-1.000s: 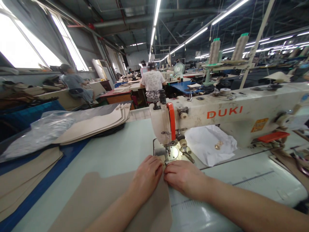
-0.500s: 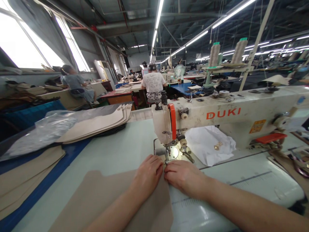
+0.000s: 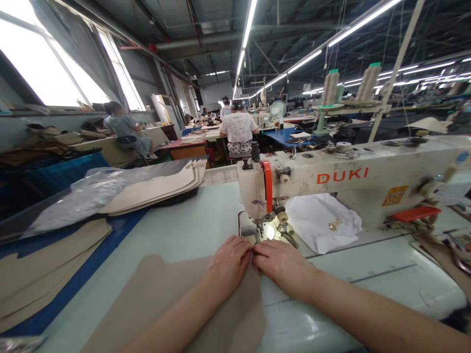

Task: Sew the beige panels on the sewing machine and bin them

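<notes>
A tan fabric piece (image 3: 162,299) lies flat on the pale green table, its far corner at the needle of the white DUKI sewing machine (image 3: 342,179). My left hand (image 3: 228,264) rests on the fabric with fingers curled down at its far edge. My right hand (image 3: 281,262) lies beside it on the fabric's right edge, fingertips pinched at the same spot just in front of the presser foot (image 3: 257,230). The fingertips of both hands meet there and hide the fabric's corner.
Stacks of tan cut pieces (image 3: 154,189) and a plastic sheet (image 3: 81,196) lie at the left over a blue surface. A white cloth (image 3: 320,220) sits under the machine arm. Thread cones (image 3: 331,86) stand behind. Other people sit at benches further back.
My hands have stayed in place at the needle. The view has shifted slightly, so the machine and hands sit a little more to the right.
</notes>
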A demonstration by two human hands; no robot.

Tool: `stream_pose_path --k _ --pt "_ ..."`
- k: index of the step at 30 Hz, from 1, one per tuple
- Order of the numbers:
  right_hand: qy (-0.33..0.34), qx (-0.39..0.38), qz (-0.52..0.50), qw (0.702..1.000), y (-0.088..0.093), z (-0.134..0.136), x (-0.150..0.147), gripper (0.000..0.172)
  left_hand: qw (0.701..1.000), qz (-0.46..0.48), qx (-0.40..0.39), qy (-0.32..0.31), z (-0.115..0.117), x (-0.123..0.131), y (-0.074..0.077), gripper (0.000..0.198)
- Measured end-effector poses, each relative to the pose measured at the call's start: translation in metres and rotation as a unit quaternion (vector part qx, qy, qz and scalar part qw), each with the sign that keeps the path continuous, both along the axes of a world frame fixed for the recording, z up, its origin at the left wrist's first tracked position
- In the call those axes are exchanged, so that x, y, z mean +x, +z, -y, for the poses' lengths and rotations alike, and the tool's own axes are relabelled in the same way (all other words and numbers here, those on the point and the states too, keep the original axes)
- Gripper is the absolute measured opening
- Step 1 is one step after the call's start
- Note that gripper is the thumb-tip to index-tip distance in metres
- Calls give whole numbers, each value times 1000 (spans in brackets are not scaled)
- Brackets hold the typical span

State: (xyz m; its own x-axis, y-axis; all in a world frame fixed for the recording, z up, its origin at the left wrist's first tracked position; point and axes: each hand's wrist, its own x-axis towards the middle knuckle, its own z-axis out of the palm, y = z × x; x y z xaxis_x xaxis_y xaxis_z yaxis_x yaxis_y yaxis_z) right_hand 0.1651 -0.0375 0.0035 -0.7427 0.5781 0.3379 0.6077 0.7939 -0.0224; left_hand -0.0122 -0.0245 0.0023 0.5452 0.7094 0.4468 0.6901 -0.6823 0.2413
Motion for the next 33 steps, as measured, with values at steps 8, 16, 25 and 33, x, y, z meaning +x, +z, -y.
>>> stream_pose_path --k 8,16,25,33 --pt "-7 2 7 1000 4 1 -2 14 1000 15 1 -5 0 -3 -3 15" --pt "-33 -13 16 999 7 -5 11 10 1000 15 8 -18 -12 13 -1 13" --pt "-38 -38 -24 998 1 -21 19 10 1000 14 8 -21 -31 21 -4 10" --pt "-57 -52 -33 996 -4 -26 19 9 999 17 20 -32 -39 20 -6 16"
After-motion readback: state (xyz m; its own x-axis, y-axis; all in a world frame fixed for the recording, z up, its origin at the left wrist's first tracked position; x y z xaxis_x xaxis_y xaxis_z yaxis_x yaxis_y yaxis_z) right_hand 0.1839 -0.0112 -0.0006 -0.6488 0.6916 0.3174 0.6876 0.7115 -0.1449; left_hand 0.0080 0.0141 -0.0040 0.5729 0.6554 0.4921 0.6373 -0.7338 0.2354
